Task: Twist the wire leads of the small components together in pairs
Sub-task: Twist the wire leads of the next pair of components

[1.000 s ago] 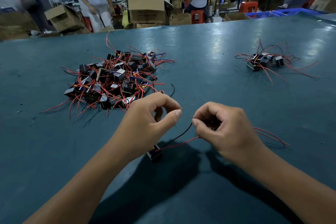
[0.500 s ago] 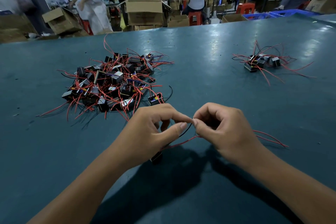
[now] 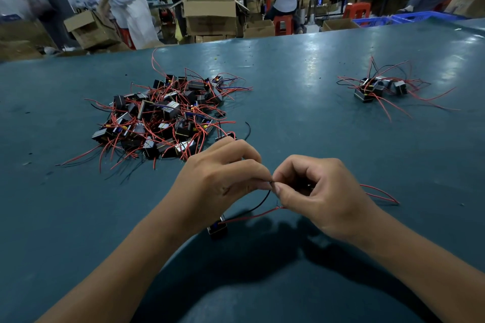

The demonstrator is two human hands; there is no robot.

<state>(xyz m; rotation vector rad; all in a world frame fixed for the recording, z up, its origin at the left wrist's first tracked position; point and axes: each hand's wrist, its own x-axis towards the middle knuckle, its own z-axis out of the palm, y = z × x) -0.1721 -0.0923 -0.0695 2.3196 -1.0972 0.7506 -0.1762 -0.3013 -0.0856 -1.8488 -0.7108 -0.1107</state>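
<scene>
Pinching the thin, springy black lead (image 3: 258,206) tip between both hands, left (image 3: 223,181) and right (image 3: 319,195), I'd grip near the bare ends.

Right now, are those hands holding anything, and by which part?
Both hands, left hand and right hand, pinch the tip of the black wire between their fingers; its component lies below.

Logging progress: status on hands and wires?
Left hand and right hand pinch black wire tip together. Component on table. Nothing blocking.
</scene>
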